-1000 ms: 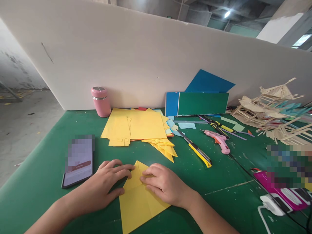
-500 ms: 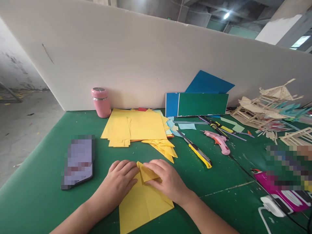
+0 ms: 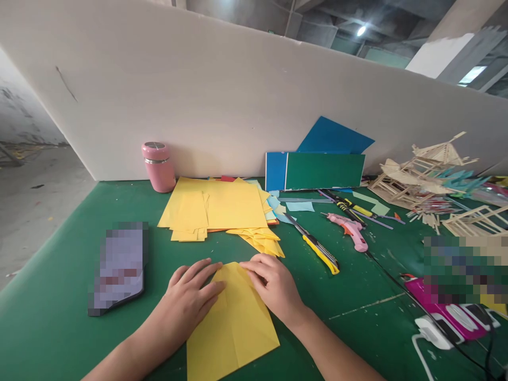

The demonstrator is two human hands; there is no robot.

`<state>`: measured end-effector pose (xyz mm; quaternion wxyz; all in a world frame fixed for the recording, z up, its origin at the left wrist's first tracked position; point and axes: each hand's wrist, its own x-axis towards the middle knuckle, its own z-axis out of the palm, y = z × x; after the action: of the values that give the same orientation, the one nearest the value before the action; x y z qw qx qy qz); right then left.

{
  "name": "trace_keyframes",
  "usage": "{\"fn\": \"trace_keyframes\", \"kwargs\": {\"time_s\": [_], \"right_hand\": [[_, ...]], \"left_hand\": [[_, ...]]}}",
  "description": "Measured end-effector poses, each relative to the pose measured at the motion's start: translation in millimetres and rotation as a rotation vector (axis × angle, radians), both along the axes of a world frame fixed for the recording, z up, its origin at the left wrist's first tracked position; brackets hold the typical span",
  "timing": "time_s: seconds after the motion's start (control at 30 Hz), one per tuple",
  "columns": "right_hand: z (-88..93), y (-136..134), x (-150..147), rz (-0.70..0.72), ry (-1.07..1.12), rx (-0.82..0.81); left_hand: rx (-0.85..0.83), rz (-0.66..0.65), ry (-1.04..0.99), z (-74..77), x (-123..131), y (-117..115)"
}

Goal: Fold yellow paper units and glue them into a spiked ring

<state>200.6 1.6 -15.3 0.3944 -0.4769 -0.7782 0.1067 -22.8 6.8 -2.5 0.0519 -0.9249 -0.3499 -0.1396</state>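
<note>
A creased sheet of yellow paper (image 3: 238, 323) lies on the table in front of me, narrowing toward its far end. My left hand (image 3: 195, 296) rests on the paper's left side, fingers stretched and slightly apart; a small folded layer shows beside them. At the far right corner, my right hand (image 3: 273, 286) has its thumb and forefinger closed on the paper's edge, and the other fingers are curled. Just beyond the hands lie several folded yellow pieces (image 3: 260, 242) and a stack of yellow sheets (image 3: 234, 203).
A blurred phone-like slab (image 3: 121, 264) lies left, near a pink flask (image 3: 159, 168). Rightward are a yellow utility knife (image 3: 321, 254), a pink glue gun (image 3: 349, 228), its cord, a magenta power strip (image 3: 444, 307) and a wooden stick model (image 3: 416, 172). A white partition (image 3: 218, 95) stands behind.
The raised flap at the paper's far right no longer stands up; that part lies flatter. My right hand has shifted to the far corner. The view has turned slightly right.
</note>
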Motion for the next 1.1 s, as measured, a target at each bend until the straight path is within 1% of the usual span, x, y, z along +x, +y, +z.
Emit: {"fn": "trace_keyframes", "kwargs": {"time_s": [0.23, 0.37, 0.6, 0.83, 0.93, 1.1], "right_hand": [[0.1, 0, 2, 0.056, -0.037, 0.021], [2.4, -1, 3, 0.12, -0.082, 0.038], [5.7, 1, 10, 0.207, -0.163, 0.027], [7.4, 2, 12, 0.236, -0.197, 0.016], [8.6, 2, 12, 0.242, -0.213, 0.009], [9.5, 2, 11, 0.243, -0.207, 0.013]], "left_hand": [[0.062, 0.05, -0.034, -3.5, 1, -4], [0.041, 0.052, -0.039, -7.3, 2, -6], [0.022, 0.101, -0.055, -18.3, 2, -7], [0.049, 0.118, -0.065, -23.9, 2, -6], [0.046, 0.125, -0.057, -24.4, 2, -7], [0.033, 0.113, 0.001, -20.5, 1, -6]]}}
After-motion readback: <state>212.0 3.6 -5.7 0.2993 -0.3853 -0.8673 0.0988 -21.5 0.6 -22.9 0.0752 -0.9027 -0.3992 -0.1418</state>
